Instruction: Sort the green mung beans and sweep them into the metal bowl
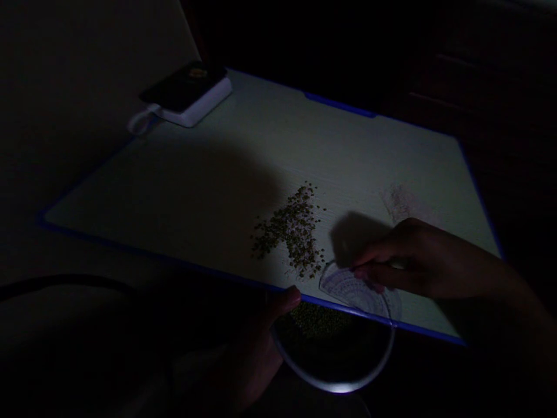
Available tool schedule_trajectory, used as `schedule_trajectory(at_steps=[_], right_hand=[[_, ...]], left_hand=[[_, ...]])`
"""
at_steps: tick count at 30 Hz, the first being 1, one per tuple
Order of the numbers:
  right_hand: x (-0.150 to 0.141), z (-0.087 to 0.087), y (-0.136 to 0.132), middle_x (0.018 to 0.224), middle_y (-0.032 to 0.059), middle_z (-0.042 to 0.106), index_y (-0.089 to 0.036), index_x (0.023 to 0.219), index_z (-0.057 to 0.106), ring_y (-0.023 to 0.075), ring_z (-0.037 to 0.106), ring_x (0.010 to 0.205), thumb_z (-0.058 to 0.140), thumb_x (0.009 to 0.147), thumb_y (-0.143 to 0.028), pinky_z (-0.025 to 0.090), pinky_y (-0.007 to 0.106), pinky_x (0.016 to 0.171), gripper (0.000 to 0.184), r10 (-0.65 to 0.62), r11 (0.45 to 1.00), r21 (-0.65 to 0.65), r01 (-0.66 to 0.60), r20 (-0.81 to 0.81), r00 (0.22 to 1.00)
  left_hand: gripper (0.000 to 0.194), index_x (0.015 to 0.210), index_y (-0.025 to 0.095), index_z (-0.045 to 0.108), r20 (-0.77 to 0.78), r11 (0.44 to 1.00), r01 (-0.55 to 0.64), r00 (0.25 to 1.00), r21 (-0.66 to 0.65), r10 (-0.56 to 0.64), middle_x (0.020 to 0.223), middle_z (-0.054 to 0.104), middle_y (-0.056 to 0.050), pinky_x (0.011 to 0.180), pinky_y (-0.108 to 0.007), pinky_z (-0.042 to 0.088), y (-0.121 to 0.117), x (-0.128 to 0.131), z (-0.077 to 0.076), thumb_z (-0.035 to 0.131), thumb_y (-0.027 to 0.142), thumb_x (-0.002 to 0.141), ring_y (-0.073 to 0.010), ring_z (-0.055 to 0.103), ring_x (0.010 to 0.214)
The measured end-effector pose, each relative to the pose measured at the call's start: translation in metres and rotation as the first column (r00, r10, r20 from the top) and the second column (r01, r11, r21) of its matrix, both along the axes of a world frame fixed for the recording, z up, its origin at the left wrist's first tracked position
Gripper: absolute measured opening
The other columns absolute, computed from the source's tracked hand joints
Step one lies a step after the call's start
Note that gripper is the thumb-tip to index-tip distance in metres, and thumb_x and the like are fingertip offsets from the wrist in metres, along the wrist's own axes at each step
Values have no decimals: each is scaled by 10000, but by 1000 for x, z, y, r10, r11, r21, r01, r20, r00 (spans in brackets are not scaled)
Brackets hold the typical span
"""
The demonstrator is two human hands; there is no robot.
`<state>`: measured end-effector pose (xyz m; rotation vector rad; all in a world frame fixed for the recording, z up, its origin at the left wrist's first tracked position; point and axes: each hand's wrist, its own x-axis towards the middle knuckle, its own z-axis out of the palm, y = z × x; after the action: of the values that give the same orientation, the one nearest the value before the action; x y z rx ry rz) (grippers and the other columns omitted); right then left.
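Observation:
My right hand (391, 261) pinches a clear protractor (352, 287) over the front part of a pale, blue-edged board (209, 197). Left of the protractor lies a loose pile of small green beans (291, 229) mixed with whitish grains. My left hand (265, 342) grips the left side of a round bowl (348, 385), its thumb up at the board's front edge. The bowl sits just below that edge and has green beans (319, 319) inside. Most of my left fingers are hidden in shadow.
A smaller heap of whitish grains (404, 200) lies behind my right hand. At the board's back left corner rests a white box-like thing with a dark top (187, 90) and a looped strap (141, 121). A dark curved cord (65, 280) shows at left. The surroundings are very dark.

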<state>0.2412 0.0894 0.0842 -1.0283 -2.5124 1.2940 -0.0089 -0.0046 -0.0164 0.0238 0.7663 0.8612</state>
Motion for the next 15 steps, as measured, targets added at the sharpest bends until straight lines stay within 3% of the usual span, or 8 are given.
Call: schedule_trajectory(at_steps=[7,11,15], right_hand=[[26,3,11,667,1,726,-186,1015,786,120,659,572,577,1040,-392,488,237,573,295,-200,978,-37,207,143,969],[46,8,17,660,6,734,-219,955,798,144,655,559,631,993,-499,475,265,539,328,-323,946,68,316,182,929],[39,8,13,759,26,772,-238,972,781,163,681,593,615,1002,-468,485,277,527,286,-379,913,195,358,83,922]], left_hand=[[601,1439,227,642,9,1000,10,1000,15,-11,1374,775,-101,1220,-540,383,-4,-4,-8,785,314,862,-368,589,1419],[558,1375,218,689,-22,999,23,999,-35,-24,1382,772,-91,1233,-521,371,-6,-7,-10,807,330,840,-364,583,1425],[466,1265,191,755,-8,999,47,999,-20,-47,1307,806,-109,1228,-542,374,-5,-6,-5,820,340,829,-385,592,1412]])
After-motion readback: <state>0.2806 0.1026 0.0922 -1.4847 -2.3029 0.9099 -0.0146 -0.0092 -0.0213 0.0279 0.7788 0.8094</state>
